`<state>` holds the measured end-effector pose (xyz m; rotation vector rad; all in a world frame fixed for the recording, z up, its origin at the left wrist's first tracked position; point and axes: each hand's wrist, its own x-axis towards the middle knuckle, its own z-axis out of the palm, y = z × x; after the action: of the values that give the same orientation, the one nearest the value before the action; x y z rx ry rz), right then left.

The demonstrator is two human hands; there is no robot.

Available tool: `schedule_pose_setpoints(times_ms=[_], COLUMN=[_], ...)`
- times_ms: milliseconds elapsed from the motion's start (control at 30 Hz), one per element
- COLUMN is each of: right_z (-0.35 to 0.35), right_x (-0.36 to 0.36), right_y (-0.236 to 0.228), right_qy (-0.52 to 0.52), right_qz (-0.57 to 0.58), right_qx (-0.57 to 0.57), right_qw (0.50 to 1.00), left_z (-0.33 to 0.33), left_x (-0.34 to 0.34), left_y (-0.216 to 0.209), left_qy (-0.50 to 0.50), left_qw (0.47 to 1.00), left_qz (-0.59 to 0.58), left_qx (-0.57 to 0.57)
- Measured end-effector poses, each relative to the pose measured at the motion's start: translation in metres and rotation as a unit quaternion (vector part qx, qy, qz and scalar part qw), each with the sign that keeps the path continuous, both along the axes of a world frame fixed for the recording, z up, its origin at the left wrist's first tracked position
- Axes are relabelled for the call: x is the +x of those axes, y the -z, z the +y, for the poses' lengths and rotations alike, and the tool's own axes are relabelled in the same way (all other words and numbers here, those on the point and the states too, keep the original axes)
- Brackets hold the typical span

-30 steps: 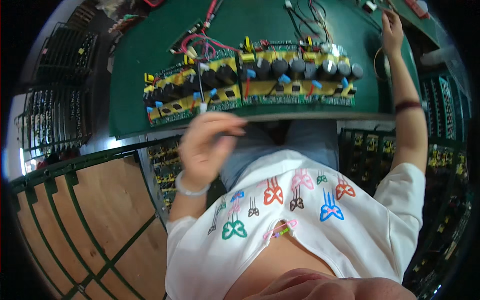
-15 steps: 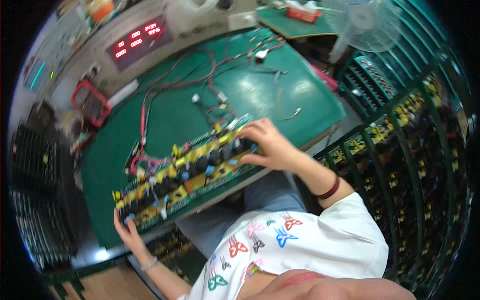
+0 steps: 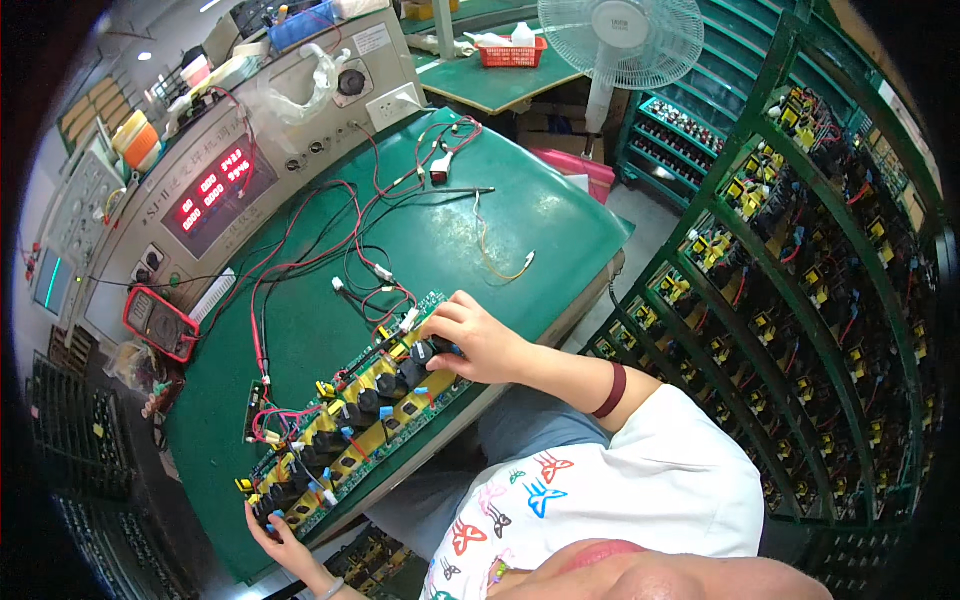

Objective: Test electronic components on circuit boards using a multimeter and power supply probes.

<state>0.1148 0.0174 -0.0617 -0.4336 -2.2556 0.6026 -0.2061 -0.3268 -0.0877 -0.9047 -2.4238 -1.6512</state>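
Note:
A long circuit board (image 3: 352, 455), crowded with yellow transformers, black cylindrical parts and small blue parts, lies slantwise along the front edge of the green-topped table (image 3: 560, 200). My right hand (image 3: 475, 340) grips its far right end, thumb on the near side and fingers over the top. At the near left end, my left hand (image 3: 283, 545) holds the board's corner between thumb and fingers. Pink and red wires (image 3: 290, 415) run to a small dark board (image 3: 255, 410) beside its left half. White plugs (image 3: 384, 272) on leads lie behind it.
A panel with red digits (image 3: 215, 190) stands at the back, with a red multimeter (image 3: 162, 322) at the left. A black probe (image 3: 470, 190) and tangled leads cross the table. A white fan (image 3: 620, 40) and green racks of boards (image 3: 790, 330) stand at the right.
The view has turned and steadied, so the scene sits differently and looks sharper. Both hands remain at the two ends of the circuit board.

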Motion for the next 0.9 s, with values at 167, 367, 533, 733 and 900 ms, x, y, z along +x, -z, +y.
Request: schedule_pose_setpoints(times_ms=[167, 367, 533, 733, 900], right_z=[0.016, 0.043, 0.054, 0.043, 0.005], right_x=[0.006, 0.030, 0.052, 0.045, 0.016], right_y=[-0.009, -0.005, -0.024, -0.035, -0.045], right_qy=[0.010, 0.004, 0.035, 0.043, -0.014], right_qz=[-0.006, -0.026, -0.049, -0.076, -0.012], right_qx=[-0.003, -0.016, -0.005, 0.024, 0.011], right_qw=[1.000, 1.000, 0.998, 0.996, 1.000], left_z=[0.011, 0.033, 0.042, 0.051, 0.057], left_x=[0.008, 0.039, 0.055, 0.068, 0.072], left_y=[-0.008, -0.014, -0.016, -0.025, -0.045], left_qy=[0.007, 0.053, 0.057, 0.057, 0.034], left_qw=[1.000, 0.998, 0.996, 0.985, 0.966], left_qz=[-0.013, -0.019, -0.004, 0.108, 0.186], left_qx=[-0.025, -0.017, -0.073, -0.119, -0.177])
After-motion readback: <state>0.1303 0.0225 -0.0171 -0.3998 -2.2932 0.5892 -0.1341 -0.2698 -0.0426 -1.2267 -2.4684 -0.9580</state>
